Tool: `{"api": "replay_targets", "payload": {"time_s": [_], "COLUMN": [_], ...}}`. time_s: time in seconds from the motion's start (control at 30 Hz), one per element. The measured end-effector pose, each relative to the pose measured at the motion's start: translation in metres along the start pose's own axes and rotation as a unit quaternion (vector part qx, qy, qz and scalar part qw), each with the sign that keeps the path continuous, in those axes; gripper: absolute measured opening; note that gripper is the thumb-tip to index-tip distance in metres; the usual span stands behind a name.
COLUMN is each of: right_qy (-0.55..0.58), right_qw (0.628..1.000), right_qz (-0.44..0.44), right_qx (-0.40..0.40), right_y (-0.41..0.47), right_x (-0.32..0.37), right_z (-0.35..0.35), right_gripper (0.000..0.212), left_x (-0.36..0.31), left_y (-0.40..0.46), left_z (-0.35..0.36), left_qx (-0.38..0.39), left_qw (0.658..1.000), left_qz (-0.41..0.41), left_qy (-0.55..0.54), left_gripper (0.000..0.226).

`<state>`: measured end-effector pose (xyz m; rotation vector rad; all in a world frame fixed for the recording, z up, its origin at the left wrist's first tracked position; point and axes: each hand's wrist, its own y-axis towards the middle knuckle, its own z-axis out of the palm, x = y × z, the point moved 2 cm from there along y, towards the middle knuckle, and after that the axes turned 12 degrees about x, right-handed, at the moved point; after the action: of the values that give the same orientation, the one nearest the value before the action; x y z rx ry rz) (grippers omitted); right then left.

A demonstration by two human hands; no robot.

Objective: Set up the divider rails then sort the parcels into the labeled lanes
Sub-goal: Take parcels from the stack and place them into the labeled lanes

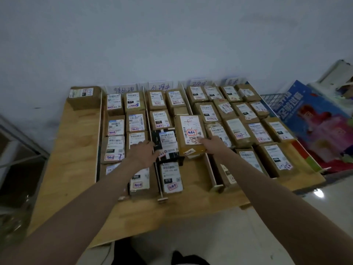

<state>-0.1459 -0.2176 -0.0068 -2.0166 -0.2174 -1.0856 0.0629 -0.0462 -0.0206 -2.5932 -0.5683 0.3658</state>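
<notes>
Large brown parcel (191, 136) lies in the second labeled lane, tilted up over the parcels beneath it, white shipping label with red-outlined sticker facing up. Right hand (214, 145) grasps its near right corner, fingers over the top face. Left hand (144, 153) rests fingers-forward against the left edge of the black parcel (167, 145), just left of the brown one; grip not clear, cannot tell if it is clenched or released.

White divider rails (151, 142) run front to back, splitting the wooden table (72, 150) into lanes. Handwritten lane signs (160, 86) stand at the far edge against the wall (172, 35). Lanes hold rows of brown labeled parcels; right lanes are packed most densely. One parcel (84, 97) sits apart at the far left corner, outside the rails.

Right of the table: blue printed carton (313, 119), leaning, next to a wire basket (271, 101).
</notes>
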Motion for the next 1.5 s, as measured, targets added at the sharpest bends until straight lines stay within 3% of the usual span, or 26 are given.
{"api": "replay_targets", "payload": {"time_s": [0.13,0.63,0.83,1.3,1.5], "right_qy": [-0.025,-0.068,-0.055,-0.149,-0.197], "right_qw": [0.999,0.996,0.996,0.984,0.976], "right_qz": [0.014,0.043,0.066,0.088,0.083], "right_qx": [0.014,0.04,0.039,0.048,0.026], "right_y": [-0.011,-0.022,-0.005,0.034,0.044], "right_x": [-0.042,-0.131,-0.138,-0.131,-0.137], "right_z": [-0.024,-0.018,-0.016,-0.007,-0.001], "right_gripper": [0.057,0.037,0.038,0.038,0.052], "left_x": [-0.045,-0.092,-0.091,-0.078,-0.079], "left_y": [-0.017,-0.026,-0.013,0.008,0.007], "left_z": [0.033,0.096,0.106,0.122,0.124], "left_qx": [0.005,0.031,0.044,0.038,0.036], "left_qw": [1.0,0.998,0.997,0.997,0.996], "left_qz": [-0.011,-0.04,-0.046,-0.031,-0.017], "left_qy": [-0.015,-0.022,-0.039,-0.058,-0.083], "left_gripper": [0.053,0.054,0.052,0.045,0.047]}}
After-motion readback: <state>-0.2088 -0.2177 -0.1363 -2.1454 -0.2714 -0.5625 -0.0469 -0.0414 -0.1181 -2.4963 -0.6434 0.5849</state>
